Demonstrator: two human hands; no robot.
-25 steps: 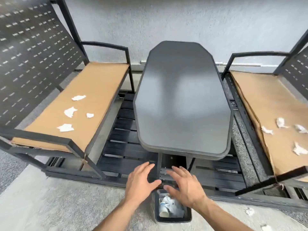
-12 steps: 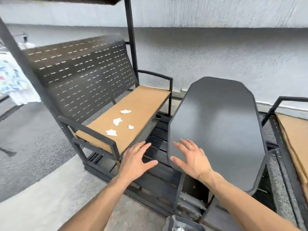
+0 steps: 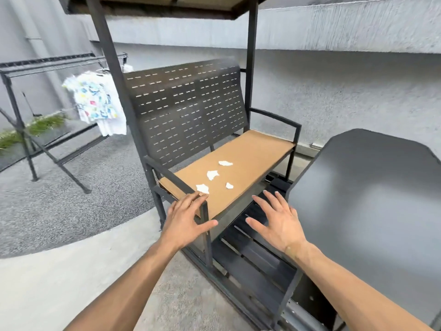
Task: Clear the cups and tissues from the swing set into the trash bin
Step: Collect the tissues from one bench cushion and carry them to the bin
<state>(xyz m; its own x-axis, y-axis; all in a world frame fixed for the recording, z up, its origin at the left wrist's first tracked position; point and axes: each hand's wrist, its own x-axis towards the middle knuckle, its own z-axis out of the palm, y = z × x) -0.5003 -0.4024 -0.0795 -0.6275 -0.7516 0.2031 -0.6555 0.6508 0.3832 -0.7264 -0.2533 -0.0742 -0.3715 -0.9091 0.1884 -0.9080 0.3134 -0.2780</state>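
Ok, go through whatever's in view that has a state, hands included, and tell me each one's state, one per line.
Left hand: open, fingers spread, holding nothing, over the bench armrest.
Right hand: open, fingers spread, holding nothing.
Tissues: four crumpled pieces lying loose on the bench seat, not picked up.
Table: top bare where visible.
Shirt: hanging on the drying rack.

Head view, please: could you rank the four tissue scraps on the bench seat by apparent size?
1. Middle scrap
2. Nearest scrap, which looks about alike; nearness may flatter it
3. Farthest scrap
4. Small scrap
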